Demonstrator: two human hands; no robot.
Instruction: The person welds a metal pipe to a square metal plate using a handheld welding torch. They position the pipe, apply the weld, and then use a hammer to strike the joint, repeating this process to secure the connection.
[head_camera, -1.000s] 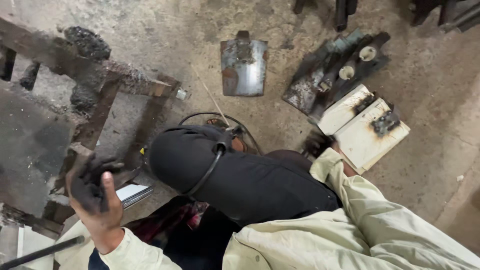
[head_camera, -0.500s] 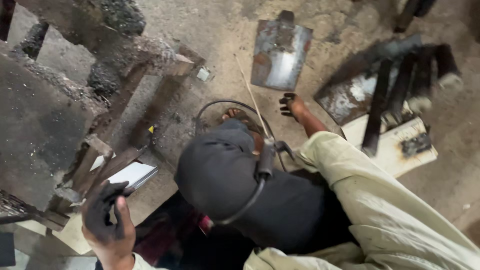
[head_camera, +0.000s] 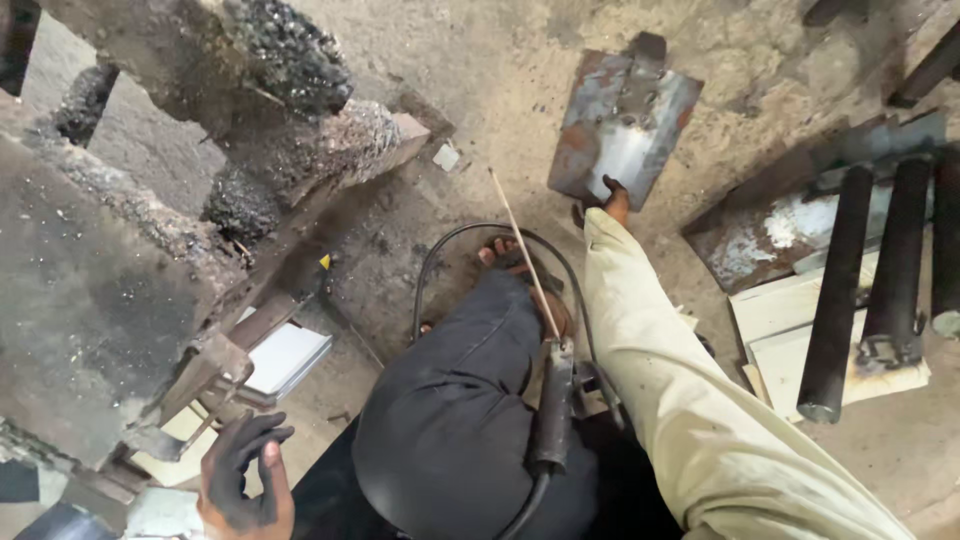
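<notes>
Rusty steel plate (head_camera: 622, 128) lies flat on the dirt floor (head_camera: 480, 70), and the right hand (head_camera: 606, 197), at the end of a pale sleeve (head_camera: 680, 380), rests its fingertips on the plate's near edge; whether they grip it I cannot tell. A welding rod (head_camera: 525, 250) in its holder (head_camera: 553, 415) lies across the dark-trousered knee (head_camera: 460, 420), its cable (head_camera: 440, 270) looping beside it. The left hand (head_camera: 243, 480), black with soot, hangs half curled and empty beside a crusted metal frame (head_camera: 150, 250). This looks like the step of fetching the plate; pulling it closer would call for a firm pinch on that edge.
</notes>
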